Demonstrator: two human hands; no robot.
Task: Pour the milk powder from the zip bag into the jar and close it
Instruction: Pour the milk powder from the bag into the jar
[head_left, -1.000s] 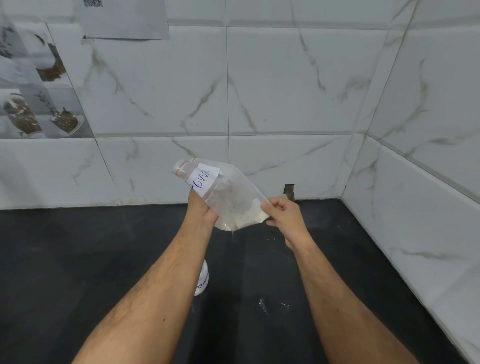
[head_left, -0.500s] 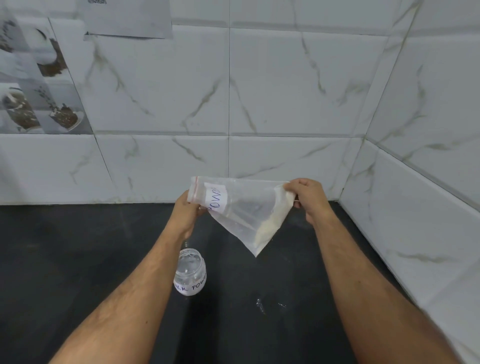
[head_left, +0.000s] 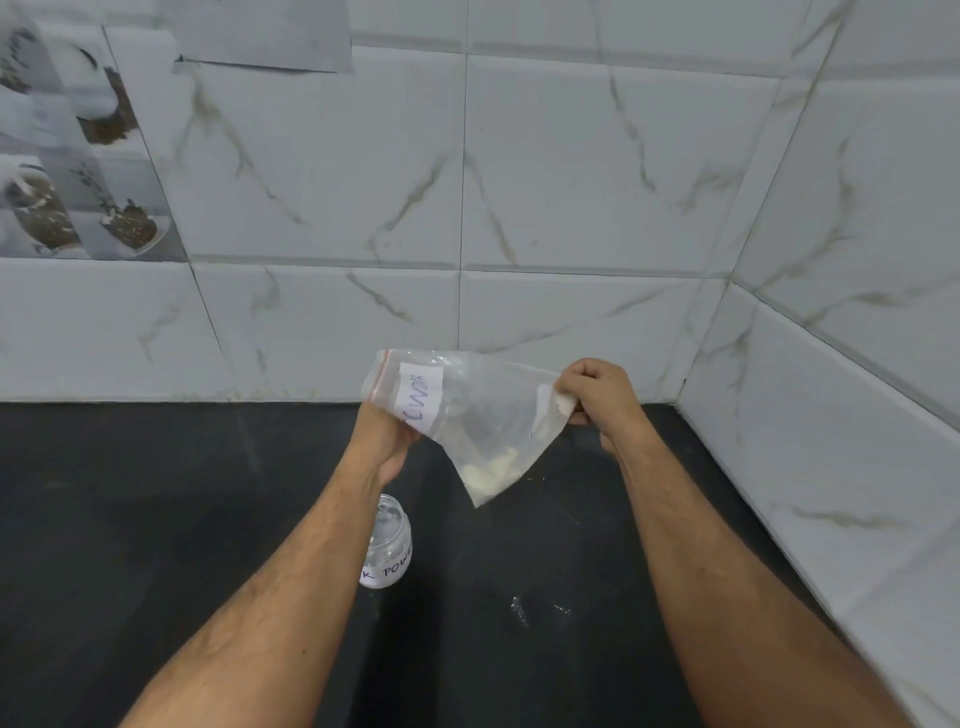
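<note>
Milk powder (head_left: 491, 470) sits clumped in the lowest corner of the zip bag (head_left: 467, 415), at about 6 o'clock on the bag. A second ago it lay near the right hand with the bag tipped mouth-up to the left; now the bag hangs as a downward point, so the powder has slid into that corner.

Left to right:
- Jar (head_left: 388, 545), lidless as far as I can tell, stands on the dark counter (head_left: 156, 519) at 7 o'clock from the bag, partly behind the left forearm. A little white shows inside.
- Left hand (head_left: 384, 441) has its fingers curled onto the bag's zip-end corner near the label.
- Right hand (head_left: 597, 397), clenched, pinches the opposite corner at 3 o'clock, higher than a second ago.
- A few pale flecks on the counter at 5 o'clock from the jar.

Judgement: the bag has been levelled to gather the remaining powder. It hangs beside the jar, not over it. Another pour looks due; closing the jar is not yet done.
</note>
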